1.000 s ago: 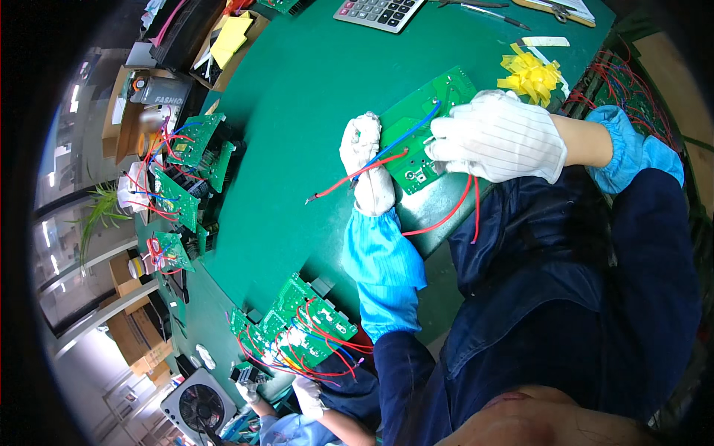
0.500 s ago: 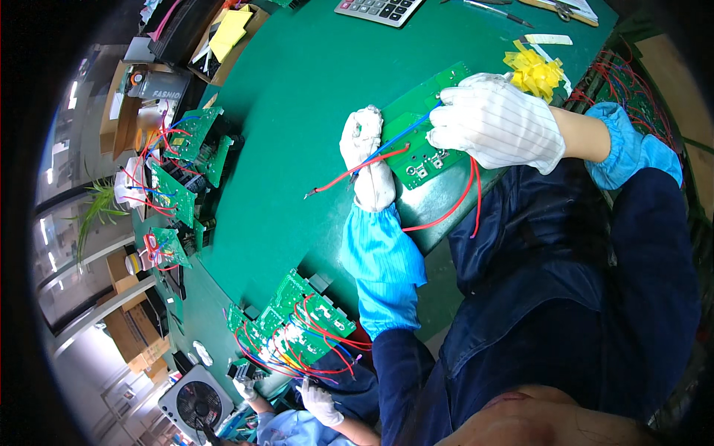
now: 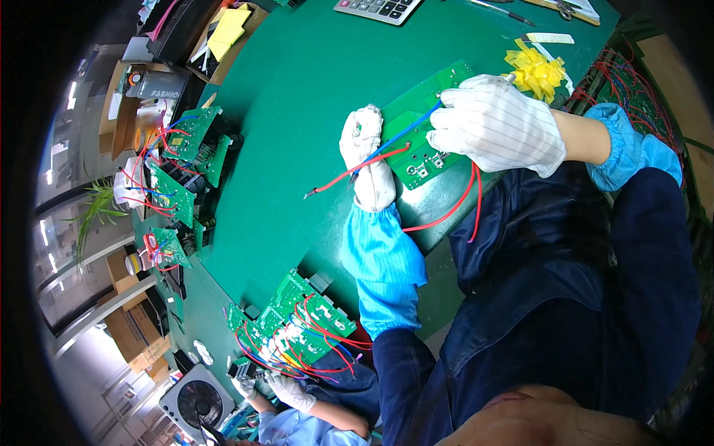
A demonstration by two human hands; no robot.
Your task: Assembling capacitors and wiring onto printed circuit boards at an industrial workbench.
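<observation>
A green circuit board (image 3: 405, 123) lies at the near edge of the green table, with a blue wire (image 3: 405, 132) and several red wires (image 3: 446, 212) on it. My left hand (image 3: 364, 152), in a white glove and blue sleeve cover, is closed on the board's left edge. Over the board's right part, my right hand (image 3: 498, 126), in a white striped glove, has its fingers bent in and pressed together. The blue wire's upper end is by those fingertips. Whatever they hold is hidden under the glove.
Several wired circuit boards (image 3: 175, 193) stand along the left edge; another wired board (image 3: 297, 320) sits nearer. A co-worker's gloved hand (image 3: 290, 390) is at lower left. Yellow ribbon (image 3: 534, 70), a calculator (image 3: 379, 9) and a pen (image 3: 502, 11) lie on the far side. A fan (image 3: 197, 401) stands lower left.
Both my hands and the board stay almost still. The co-worker's gloved hand has moved left, toward their other hand.
</observation>
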